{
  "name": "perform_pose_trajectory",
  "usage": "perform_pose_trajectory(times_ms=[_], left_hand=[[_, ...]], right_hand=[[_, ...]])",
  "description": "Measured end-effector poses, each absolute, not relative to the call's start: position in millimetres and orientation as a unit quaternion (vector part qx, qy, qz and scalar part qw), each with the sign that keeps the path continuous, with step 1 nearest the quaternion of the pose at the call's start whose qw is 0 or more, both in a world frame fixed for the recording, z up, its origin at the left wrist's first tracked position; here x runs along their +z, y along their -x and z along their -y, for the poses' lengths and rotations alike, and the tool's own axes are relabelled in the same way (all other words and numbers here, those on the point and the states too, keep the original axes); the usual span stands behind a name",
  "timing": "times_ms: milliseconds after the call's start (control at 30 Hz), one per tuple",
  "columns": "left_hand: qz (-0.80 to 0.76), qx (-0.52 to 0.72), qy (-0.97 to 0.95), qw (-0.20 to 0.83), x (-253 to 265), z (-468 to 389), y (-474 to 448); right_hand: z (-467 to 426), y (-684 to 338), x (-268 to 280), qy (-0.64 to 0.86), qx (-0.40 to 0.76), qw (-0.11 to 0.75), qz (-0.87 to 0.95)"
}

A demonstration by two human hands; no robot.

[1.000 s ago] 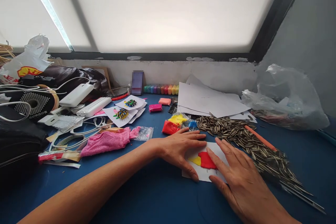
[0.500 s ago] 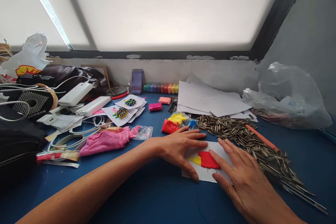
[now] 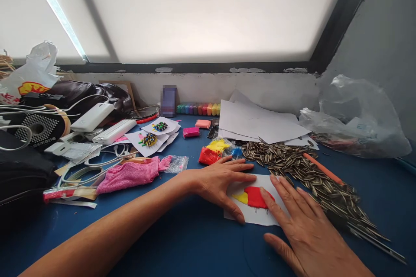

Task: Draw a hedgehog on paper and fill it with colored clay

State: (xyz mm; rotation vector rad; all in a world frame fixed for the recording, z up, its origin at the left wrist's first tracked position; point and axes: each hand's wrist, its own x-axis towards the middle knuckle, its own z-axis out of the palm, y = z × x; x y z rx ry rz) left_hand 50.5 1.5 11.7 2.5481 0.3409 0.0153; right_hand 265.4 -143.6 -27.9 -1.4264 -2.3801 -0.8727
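A small white sheet of paper lies on the blue table. Flattened red clay and a smaller yellow clay patch are stuck on it side by side, with a few pencil marks below. My left hand is spread over the paper's left part, fingers apart, framing the yellow patch. Over the right part rests my right hand, fingers stretched out, the index fingertip on the red clay's right edge and the thumb off to the near side. Neither hand grips anything.
Striped sunflower seeds with an orange stick are heaped at right, tweezers beside them. Behind lie clay packets and white sheets. At left are seed-decorated cards, a pink cloth, power banks and cables.
My right hand has shifted slightly right, its thumb moving off the paper toward me. The red clay reaches a little further right. My left hand has stayed in place.
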Motion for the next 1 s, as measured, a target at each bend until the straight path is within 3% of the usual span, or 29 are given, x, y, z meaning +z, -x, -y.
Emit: perform_pose_trajectory(times_ms=[1000], left_hand=[[-0.125,0.008,-0.952,0.28,8.9,-4.2,-50.1]], right_hand=[[143.5,-263.5,-13.5,0.481,-0.328,0.112,0.805]])
